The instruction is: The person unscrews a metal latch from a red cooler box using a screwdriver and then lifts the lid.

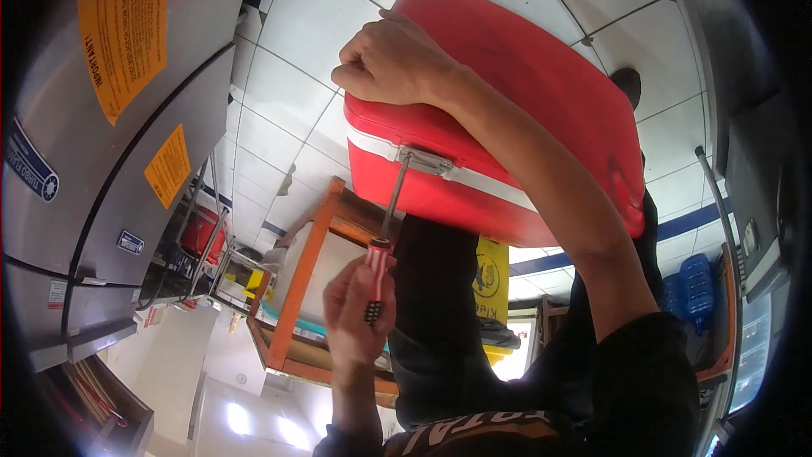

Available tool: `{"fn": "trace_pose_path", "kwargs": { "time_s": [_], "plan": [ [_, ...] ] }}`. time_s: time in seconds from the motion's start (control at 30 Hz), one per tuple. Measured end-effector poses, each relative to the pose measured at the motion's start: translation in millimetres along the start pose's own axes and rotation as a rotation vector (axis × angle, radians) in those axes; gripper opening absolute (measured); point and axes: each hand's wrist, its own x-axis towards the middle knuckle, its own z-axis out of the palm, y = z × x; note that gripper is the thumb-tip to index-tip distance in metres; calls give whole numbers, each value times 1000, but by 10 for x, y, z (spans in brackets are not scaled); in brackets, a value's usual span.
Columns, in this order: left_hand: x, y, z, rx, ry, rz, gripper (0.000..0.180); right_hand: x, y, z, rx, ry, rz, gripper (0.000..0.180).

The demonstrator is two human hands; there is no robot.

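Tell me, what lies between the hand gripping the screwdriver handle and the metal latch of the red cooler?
In the head view, only the screwdriver's metal shaft spans it, from the left hand up to the latch on the red cooler.

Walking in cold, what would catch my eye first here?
A big red cooler box fills the middle, with the person's right hand pressing down on its lid. Below it, the left hand holds a red-handled screwdriver, tip at the box's metal latch. Steel panels with orange stickers curve along the left.

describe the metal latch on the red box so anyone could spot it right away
Start at the big red cooler box in mid-picture. On its front, across the white seam, sits a small silver metal latch. The screwdriver tip meets it, and it is the only metal fitting on the box.
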Motion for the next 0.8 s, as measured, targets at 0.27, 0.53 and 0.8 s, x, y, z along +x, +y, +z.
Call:
{"fn": "trace_pose_path", "kwargs": {
  "time_s": [0.27, 0.53, 0.8],
  "plan": [
    [44, -42, -83, -253, -74, -110, 40, -47, -72, 17, 7, 65, -22, 32],
    [-59, 352, 425, 1201, 269, 881, 24, -94, -30, 64, -19, 180, -51, 30],
    [-228, 422, 576, 1304, 309, 607, 12, -113, -63, 29, -18, 85, 18, 30]
  ]
}}
